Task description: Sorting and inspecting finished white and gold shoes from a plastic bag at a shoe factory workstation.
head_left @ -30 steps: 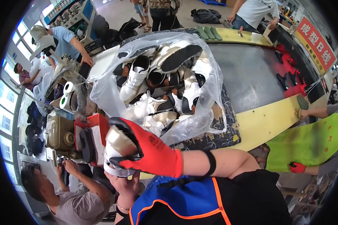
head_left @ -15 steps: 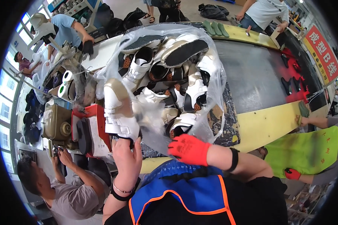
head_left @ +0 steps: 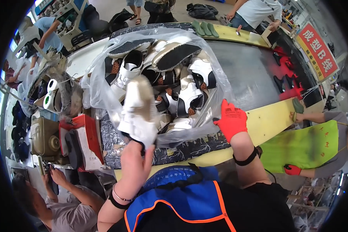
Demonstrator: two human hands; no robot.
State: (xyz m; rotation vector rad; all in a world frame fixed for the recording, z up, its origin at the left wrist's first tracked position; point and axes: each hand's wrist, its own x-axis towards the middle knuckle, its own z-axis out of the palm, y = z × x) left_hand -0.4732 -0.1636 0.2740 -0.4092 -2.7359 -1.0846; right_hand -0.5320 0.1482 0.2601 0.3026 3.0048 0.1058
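Left side of room: A person in a grey shirt (head_left: pixel 69 208) is leaning close to a brown machine (head_left: pixel 42 135), and a red box (head_left: pixel 89 135) is standing at the bench's left end.
Workbench: A dark, scuffed mat (head_left: pixel 116 152) is lying under a clear plastic bag (head_left: pixel 98 87), which is holding a jumble of white, gold and black shoes (head_left: pixel 191 94).
Right side of room: A grey panel (head_left: pixel 239 77) and a yellow board (head_left: pixel 265 123) are stretching rightward; a lime-green cloth (head_left: pixel 301 149) is hanging near.
Hard to make out: The raised shoe is blurring, its ankle opening partly hiding behind fingers; lower shoes are disappearing beneath others; a co-worker at far right is being cut off.
Bare left hand: The left hand (head_left: pixel 136 160) is clamping the near, ankle end of a white-and-gold shoe (head_left: pixel 140 110), which is hovering over the bag's near left, toe pointing far.
Red-gloved right hand: The right hand (head_left: pixel 232 118) is holding nothing visible, fingers partly apart beside the bag's right edge; I cannot tell whether they are touching it.
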